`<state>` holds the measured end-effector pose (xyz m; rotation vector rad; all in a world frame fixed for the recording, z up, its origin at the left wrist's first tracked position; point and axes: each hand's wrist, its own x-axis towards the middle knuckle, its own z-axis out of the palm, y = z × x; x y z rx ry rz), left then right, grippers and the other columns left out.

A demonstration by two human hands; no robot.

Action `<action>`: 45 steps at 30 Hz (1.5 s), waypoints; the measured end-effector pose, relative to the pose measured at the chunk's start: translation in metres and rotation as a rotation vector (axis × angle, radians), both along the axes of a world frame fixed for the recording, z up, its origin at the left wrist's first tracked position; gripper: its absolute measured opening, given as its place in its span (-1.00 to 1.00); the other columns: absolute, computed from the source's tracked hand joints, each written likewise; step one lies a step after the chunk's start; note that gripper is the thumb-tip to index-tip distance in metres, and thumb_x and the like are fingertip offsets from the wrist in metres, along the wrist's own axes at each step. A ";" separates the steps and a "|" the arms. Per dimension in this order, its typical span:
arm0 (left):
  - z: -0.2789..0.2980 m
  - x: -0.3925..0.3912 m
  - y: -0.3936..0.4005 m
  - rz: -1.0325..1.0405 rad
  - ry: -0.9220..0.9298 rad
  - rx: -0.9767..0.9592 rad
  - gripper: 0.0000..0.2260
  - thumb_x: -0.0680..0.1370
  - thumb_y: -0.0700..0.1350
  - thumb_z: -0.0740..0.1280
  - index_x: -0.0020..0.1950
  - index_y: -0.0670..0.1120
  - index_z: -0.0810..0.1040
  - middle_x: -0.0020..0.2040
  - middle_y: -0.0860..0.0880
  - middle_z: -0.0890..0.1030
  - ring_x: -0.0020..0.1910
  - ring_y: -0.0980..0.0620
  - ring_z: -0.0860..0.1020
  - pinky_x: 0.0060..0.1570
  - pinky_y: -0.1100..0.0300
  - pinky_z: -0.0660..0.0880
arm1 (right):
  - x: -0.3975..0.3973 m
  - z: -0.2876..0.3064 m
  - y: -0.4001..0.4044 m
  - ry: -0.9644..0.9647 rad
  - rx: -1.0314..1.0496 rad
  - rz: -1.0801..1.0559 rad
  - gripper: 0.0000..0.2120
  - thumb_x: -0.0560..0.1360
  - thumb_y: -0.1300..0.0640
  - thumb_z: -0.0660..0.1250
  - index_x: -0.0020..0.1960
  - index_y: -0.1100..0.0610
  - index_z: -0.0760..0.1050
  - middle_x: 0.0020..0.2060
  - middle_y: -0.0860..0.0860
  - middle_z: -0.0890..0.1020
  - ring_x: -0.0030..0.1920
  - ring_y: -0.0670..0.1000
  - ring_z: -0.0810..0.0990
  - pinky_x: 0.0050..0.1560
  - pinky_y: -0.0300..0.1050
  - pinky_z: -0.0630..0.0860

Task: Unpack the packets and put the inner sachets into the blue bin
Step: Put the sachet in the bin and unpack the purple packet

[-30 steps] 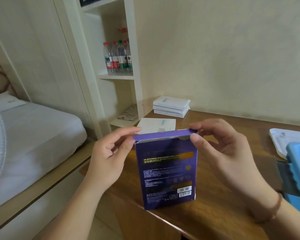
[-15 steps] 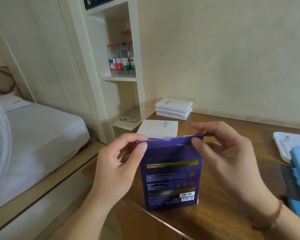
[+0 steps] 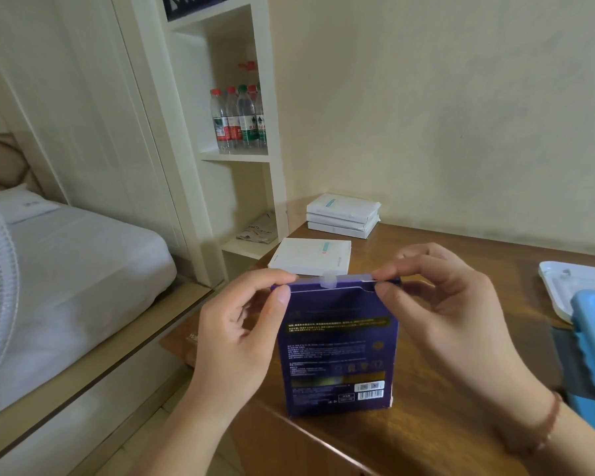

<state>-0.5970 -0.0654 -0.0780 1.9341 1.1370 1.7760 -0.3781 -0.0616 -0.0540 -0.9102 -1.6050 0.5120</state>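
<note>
Lowered flap now shuts the purple packet (image 3: 339,352), top corners pinched by left hand (image 3: 241,324) and right hand (image 3: 437,310).

purple packet (image 3: 337,352) with barcode and small print too blurred to read, bottle labels (image 3: 241,127) illegible

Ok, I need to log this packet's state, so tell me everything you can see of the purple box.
The purple box is a flat cardboard carton standing upright near the wooden table's front edge, its printed back facing the camera: small text, a yellowish band, a barcode low on the right. Its top flap looks closed, with a clear tape tab at the middle. The left hand and right hand pinch its top corners.
</note>
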 end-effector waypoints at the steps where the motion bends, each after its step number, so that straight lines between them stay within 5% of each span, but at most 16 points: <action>1: -0.001 0.000 0.000 -0.004 -0.002 0.020 -0.69 0.56 0.20 0.24 0.05 0.03 0.63 0.01 0.18 0.66 0.12 0.05 0.60 -0.10 0.28 0.60 | 0.001 -0.001 0.001 0.004 0.001 0.007 -0.93 0.43 0.11 0.42 -0.14 -0.05 0.65 -0.06 -0.19 0.60 0.05 -0.07 0.61 -0.09 -0.33 0.57; 5: -0.005 -0.003 0.003 -0.038 0.004 0.059 -0.66 0.57 0.22 0.24 0.10 -0.01 0.58 0.07 0.19 0.64 0.19 0.02 0.57 -0.07 0.29 0.59 | 0.002 -0.001 0.000 -0.008 0.022 0.020 -0.85 0.38 -0.11 0.37 -0.12 -0.09 0.65 -0.05 -0.19 0.60 0.05 -0.07 0.61 -0.09 -0.33 0.58; 12: -0.001 -0.008 0.005 -0.048 0.182 0.069 -0.73 0.55 0.23 0.26 0.12 0.10 0.49 0.15 0.22 0.57 0.25 0.11 0.52 -0.10 0.37 0.58 | -0.003 0.011 0.000 -0.221 0.090 -0.107 -0.83 0.45 -0.17 0.28 -0.18 -0.13 0.57 -0.14 -0.22 0.58 -0.03 -0.10 0.58 -0.16 -0.36 0.49; 15: 0.003 -0.007 0.004 -0.063 0.239 0.042 -0.78 0.52 0.26 0.27 0.08 0.21 0.44 0.17 0.25 0.55 0.23 0.21 0.51 -0.11 0.45 0.53 | -0.012 0.028 0.007 -0.391 0.108 -0.118 -0.83 0.52 -0.09 0.22 -0.12 -0.12 0.57 -0.15 -0.25 0.60 -0.02 -0.15 0.56 -0.11 -0.27 0.46; 24: 0.004 -0.007 0.002 -0.113 0.231 0.007 -0.82 0.52 0.27 0.27 0.07 0.28 0.43 0.15 0.25 0.57 0.23 0.14 0.53 -0.14 0.40 0.56 | -0.024 0.074 0.025 -0.576 -0.487 0.324 -0.68 0.60 0.13 0.19 -0.15 0.05 0.70 -0.21 -0.07 0.71 -0.21 -0.11 0.63 -0.08 -0.13 0.53; 28: 0.005 -0.008 0.001 -0.180 0.221 -0.030 -0.83 0.51 0.27 0.28 0.08 0.40 0.41 0.18 0.28 0.54 0.31 0.10 0.46 -0.19 0.33 0.61 | -0.023 0.075 0.027 -0.579 -0.493 0.383 -0.77 0.55 0.11 0.31 -0.21 0.06 0.68 -0.31 -0.10 0.68 -0.33 -0.18 0.56 -0.19 -0.15 0.43; 33: 0.006 -0.009 0.002 -0.204 0.226 -0.044 -0.83 0.50 0.28 0.28 0.08 0.40 0.41 0.18 0.30 0.54 0.32 0.10 0.45 -0.20 0.30 0.62 | -0.020 0.071 0.031 -0.456 -0.473 0.409 -0.91 0.54 0.19 0.36 -0.07 0.15 0.65 -0.20 -0.02 0.74 -0.24 -0.12 0.66 -0.22 -0.24 0.53; 36: 0.009 -0.011 0.004 -0.159 0.272 -0.068 -0.84 0.52 0.26 0.28 0.08 0.35 0.43 0.13 0.32 0.54 0.27 0.15 0.47 -0.17 0.35 0.59 | -0.019 0.075 0.026 -0.355 -0.375 0.382 -0.95 0.50 0.22 0.41 -0.10 0.16 0.65 -0.20 -0.01 0.74 -0.21 -0.08 0.67 -0.18 -0.24 0.55; 40: 0.011 -0.009 0.011 -0.071 0.416 0.017 -0.80 0.60 0.05 0.27 0.22 0.14 0.53 0.11 0.26 0.57 0.17 0.16 0.54 0.02 0.40 0.50 | -0.016 0.061 -0.001 -0.413 -0.037 0.151 -0.93 0.44 0.10 0.47 -0.21 -0.05 0.66 -0.23 -0.25 0.68 -0.11 -0.23 0.63 -0.15 -0.40 0.48; 45: 0.013 -0.007 0.015 -0.054 0.400 0.076 -0.76 0.59 0.01 0.28 0.21 0.00 0.59 0.13 0.17 0.59 0.16 0.14 0.55 0.03 0.38 0.50 | -0.025 0.001 -0.015 -0.691 0.606 -0.253 -0.94 0.41 0.12 0.48 -0.24 0.02 0.67 -0.18 -0.13 0.66 -0.02 0.09 0.58 0.05 0.04 0.48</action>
